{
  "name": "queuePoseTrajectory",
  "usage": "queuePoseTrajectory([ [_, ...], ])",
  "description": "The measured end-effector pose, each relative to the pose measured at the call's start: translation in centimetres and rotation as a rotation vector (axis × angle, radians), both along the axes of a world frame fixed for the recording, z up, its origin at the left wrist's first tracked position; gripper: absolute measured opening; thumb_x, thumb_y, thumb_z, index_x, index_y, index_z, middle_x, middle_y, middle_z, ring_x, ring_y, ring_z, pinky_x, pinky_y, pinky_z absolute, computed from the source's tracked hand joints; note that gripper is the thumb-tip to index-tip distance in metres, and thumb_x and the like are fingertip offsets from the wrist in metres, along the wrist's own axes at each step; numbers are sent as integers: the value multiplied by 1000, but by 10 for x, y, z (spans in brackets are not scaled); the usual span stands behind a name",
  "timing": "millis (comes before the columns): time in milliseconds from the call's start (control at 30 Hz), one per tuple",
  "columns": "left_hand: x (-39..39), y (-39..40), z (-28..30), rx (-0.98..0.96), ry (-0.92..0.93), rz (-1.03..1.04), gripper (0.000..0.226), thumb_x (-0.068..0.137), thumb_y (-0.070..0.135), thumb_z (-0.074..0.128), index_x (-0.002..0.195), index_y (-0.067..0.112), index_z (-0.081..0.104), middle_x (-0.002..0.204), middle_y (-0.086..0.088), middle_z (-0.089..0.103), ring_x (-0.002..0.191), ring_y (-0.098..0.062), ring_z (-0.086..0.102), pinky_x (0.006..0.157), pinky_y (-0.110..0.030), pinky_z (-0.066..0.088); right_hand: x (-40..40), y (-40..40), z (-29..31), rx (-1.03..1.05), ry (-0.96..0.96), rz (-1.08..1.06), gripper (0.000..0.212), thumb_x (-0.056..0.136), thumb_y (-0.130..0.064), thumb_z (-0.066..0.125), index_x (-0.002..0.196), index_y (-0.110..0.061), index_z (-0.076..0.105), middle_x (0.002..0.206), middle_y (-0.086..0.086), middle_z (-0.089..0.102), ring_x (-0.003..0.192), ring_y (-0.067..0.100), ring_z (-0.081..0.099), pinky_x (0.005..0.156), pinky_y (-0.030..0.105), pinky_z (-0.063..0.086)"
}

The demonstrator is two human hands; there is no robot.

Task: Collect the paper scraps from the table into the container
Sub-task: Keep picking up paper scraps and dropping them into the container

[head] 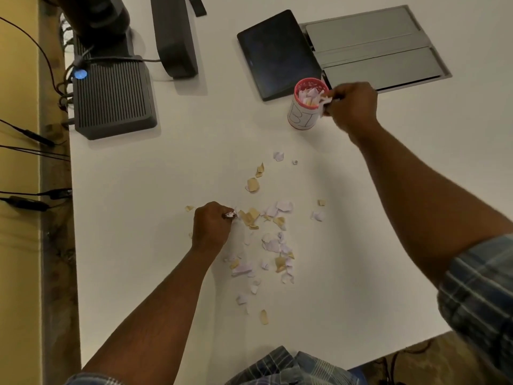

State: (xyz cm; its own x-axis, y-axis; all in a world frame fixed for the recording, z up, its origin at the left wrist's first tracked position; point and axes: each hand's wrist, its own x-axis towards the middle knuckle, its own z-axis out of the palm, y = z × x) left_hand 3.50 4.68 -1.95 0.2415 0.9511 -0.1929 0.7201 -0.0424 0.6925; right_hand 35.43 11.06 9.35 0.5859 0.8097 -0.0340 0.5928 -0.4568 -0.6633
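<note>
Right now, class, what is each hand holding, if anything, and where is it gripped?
The left hand pinches a white paper scrap at its fingertips. The right hand holds white scraps in its fingers at the rim of the container.

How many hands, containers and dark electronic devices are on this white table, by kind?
Bare hands: 2, the left hand and the right hand, each pinching paper scraps
Pink-rimmed cylindrical container: 1
Black flat tablet: 1
Dark ribbed box with a blue light: 1
Total: 5
</note>
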Motion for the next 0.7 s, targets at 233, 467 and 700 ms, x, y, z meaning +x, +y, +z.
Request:
queuePoseTrajectory([
  [233, 5, -4, -3, 40, 39, -4, 10, 82, 8, 70, 74, 3, 73, 74, -13, 69, 65, -20, 63, 54, -3, 31, 15, 67, -10, -143, -333, 148, 28, 85, -22, 70, 102, 0, 68, 101, 17, 70, 93, 29, 67, 91, 31, 49],
  [467, 2, -3, -8, 78, 24, -58, 9, 77, 2, 73, 84, 6, 76, 81, -11, 71, 73, -20, 67, 67, -16, 45, 7, 95, -30, -481, -362, 212, 51, 86, -17, 69, 129, -1, 47, 121, 21, 56, 114, 38, 55, 99, 41, 44],
  [700, 3, -6, -7, 115, 51, -92, 12, 76, -1, 71, 84, 7, 74, 87, -7, 67, 76, -16, 64, 68, -16, 45, 11, 110, -41, -482, -428, 342, 27, 92, -6, 44, 109, 9, 59, 110, 29, 60, 105, 45, 56, 84, 45, 45],
])
